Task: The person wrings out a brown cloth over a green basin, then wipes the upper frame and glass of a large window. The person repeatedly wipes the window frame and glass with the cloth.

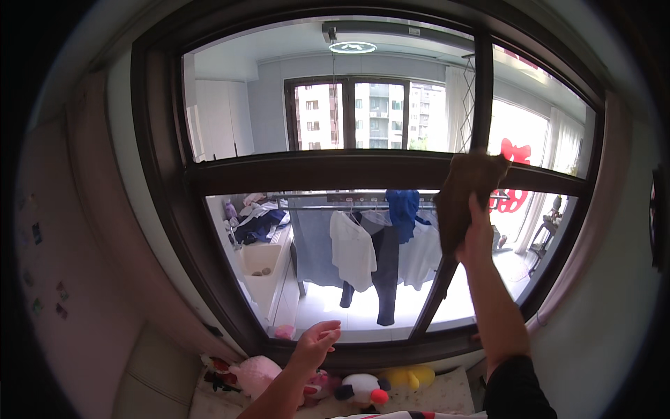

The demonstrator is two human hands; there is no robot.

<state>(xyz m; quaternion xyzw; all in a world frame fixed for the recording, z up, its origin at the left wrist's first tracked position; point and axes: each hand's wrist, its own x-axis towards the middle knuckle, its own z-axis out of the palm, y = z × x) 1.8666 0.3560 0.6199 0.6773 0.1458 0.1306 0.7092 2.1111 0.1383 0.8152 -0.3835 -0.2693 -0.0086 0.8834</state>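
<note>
Raised before me, my right hand [477, 238] grips a brown cloth [460, 196]. The cloth lies over the place where the window's dark horizontal bar [324, 172] crosses its upright bar [482, 94], and one end hangs down along the upright. My left hand [316, 343] is low, in front of the bottom rail of the dark window frame [377, 352]. It holds nothing, and its fingers are loosely bent. Whether it touches the frame or glass I cannot tell.
Below the window lie a pink plush toy [259, 373], a black-and-white plush toy [361, 390] and a yellow plush toy [411, 376]. Behind the glass hang several clothes [353, 249], beside a sink [259, 262]. A pinkish curtain [99, 173] borders the left side.
</note>
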